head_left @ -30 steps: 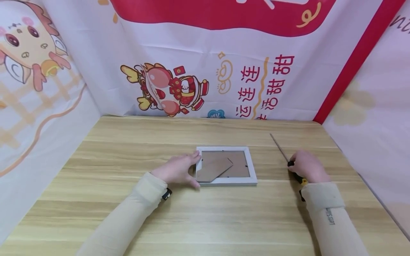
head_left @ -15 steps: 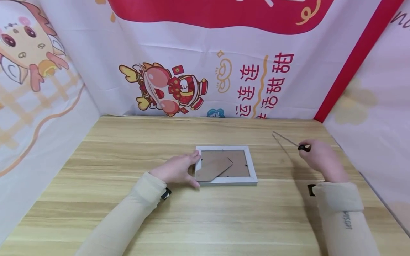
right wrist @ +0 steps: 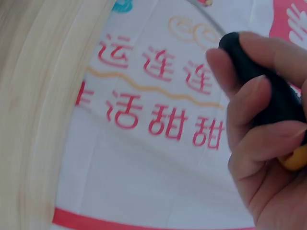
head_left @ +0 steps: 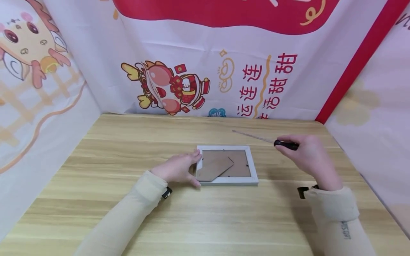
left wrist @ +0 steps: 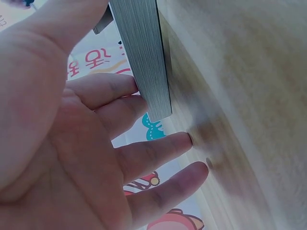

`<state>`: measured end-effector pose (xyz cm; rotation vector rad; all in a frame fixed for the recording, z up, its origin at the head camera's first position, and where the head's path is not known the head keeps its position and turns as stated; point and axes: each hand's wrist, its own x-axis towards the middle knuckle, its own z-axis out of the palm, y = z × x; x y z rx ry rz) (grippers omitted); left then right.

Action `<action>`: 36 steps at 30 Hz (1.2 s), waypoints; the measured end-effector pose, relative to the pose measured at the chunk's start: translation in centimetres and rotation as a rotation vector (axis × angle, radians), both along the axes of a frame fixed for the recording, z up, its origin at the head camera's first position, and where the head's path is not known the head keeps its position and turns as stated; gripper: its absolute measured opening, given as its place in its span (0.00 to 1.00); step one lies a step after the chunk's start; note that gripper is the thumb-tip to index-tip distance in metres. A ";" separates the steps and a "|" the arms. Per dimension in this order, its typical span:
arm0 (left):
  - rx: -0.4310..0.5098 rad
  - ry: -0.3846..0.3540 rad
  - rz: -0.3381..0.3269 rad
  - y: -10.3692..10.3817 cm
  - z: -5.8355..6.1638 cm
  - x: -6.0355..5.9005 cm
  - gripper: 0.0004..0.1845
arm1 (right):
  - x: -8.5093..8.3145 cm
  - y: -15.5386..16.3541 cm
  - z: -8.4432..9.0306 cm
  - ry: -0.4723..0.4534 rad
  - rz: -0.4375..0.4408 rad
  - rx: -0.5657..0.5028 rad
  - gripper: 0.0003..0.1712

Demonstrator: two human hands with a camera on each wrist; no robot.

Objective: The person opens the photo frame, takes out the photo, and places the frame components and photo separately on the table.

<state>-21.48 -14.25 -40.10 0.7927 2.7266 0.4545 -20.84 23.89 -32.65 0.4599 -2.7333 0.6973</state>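
Observation:
A white picture frame [head_left: 253, 170] lies back side up on the table, with a brown backing board [head_left: 238, 167] and a slanted stand flap [head_left: 211, 170] showing. My left hand [head_left: 177, 169] rests at its left end, thumb by the near corner and fingertips at the left side. In the left wrist view, the fingers [left wrist: 158, 153] spread out fairly straight beside the frame's edge [left wrist: 146, 57]. To the right of the frame, my right hand [head_left: 309, 154] grips a screwdriver [head_left: 286, 144] by its black and yellow handle, raised above the table. The thin shaft points left, over the far side of the frame.
The wood-grain table [head_left: 205, 220] reaches back to a printed white and red cloth [head_left: 192, 39]. Cloth walls also stand at the left and right sides.
My right hand has lifted the screwdriver off the table, and its shaft has swung left toward the frame. The left hand and the picture frame have stayed in place.

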 end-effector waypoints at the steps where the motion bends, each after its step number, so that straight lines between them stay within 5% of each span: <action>1: 0.001 -0.004 0.001 0.0 -0.1 0.0 0.60 | 0.1 -0.3 -0.1 0.000 0.022 -0.010 0.15; 7: 0.000 -0.028 0.016 -0.1 -0.4 0.2 0.60 | 0.2 -1.8 -1.0 -0.056 0.115 -0.062 0.13; 17: -0.012 -0.023 0.022 -0.3 -0.4 0.3 0.60 | -0.3 -3.0 -2.5 -0.191 0.162 -0.139 0.12; 36: -0.030 -0.016 0.012 -0.3 -0.1 -0.4 0.61 | -1.7 -4.3 -4.3 -0.306 0.237 -0.166 0.11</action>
